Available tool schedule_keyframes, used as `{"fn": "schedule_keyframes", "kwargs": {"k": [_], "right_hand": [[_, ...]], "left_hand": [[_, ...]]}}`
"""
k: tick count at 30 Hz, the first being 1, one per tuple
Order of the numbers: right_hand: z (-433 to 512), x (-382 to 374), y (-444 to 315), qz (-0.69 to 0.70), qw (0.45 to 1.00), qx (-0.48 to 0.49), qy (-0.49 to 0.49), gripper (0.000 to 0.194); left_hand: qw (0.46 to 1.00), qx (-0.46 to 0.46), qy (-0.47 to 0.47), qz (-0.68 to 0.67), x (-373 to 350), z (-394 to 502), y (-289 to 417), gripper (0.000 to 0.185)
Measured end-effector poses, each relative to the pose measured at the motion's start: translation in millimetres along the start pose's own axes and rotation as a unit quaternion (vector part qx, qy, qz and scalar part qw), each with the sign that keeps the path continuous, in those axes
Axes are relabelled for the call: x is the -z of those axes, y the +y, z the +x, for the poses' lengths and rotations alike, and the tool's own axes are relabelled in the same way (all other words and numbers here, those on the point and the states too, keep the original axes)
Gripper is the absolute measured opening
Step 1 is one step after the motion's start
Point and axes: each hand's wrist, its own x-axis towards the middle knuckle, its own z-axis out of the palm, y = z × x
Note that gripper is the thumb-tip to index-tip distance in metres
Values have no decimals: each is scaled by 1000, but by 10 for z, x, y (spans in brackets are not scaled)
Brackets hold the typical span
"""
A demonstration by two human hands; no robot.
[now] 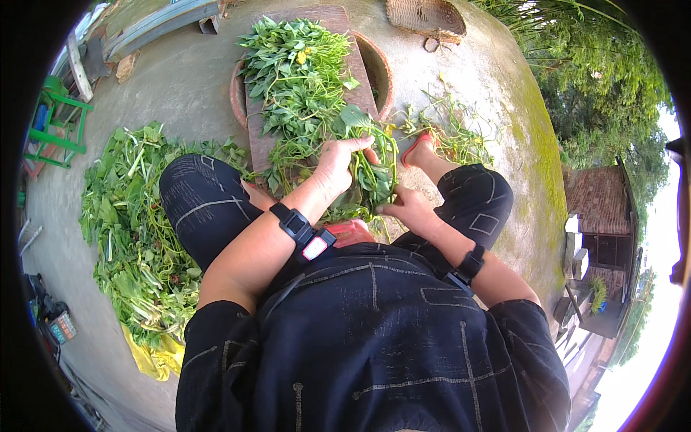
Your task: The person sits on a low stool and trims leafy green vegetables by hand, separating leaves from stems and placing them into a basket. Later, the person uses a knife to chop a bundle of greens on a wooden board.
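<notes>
Between my knees, my left hand (336, 164) grips a bunch of leafy green vines (378, 173), thumb on top and fingers partly hidden behind the stems. My right hand (413, 211) has its fingertips on the near end of that same bunch, beside its drooping leaves. Just beyond, a thick pile of cut leafy vines (302, 81) lies along a wooden board (359, 70). The board rests across a round reddish tub (386, 75). Below my hands, part of a red object (348, 232) shows at my lap.
A large heap of greens (140, 227) spreads at left, partly over a yellow sheet (154, 353). Loose vines (459, 129) lie by my right foot in a red sandal (414, 148). A woven basket (426, 19) sits at the back; a green metal frame (56, 127) stands far left.
</notes>
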Motion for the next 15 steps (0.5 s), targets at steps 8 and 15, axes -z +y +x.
{"fn": "schedule_keyframes", "kwargs": {"k": [8,15], "right_hand": [[187,410,455,214,959,110,151,18],[-32,852,56,7,985,101,142,22]], "left_hand": [[962,-88,96,240,150,-1,236,13],[947,-154,112,259,309,51,265,11]]}}
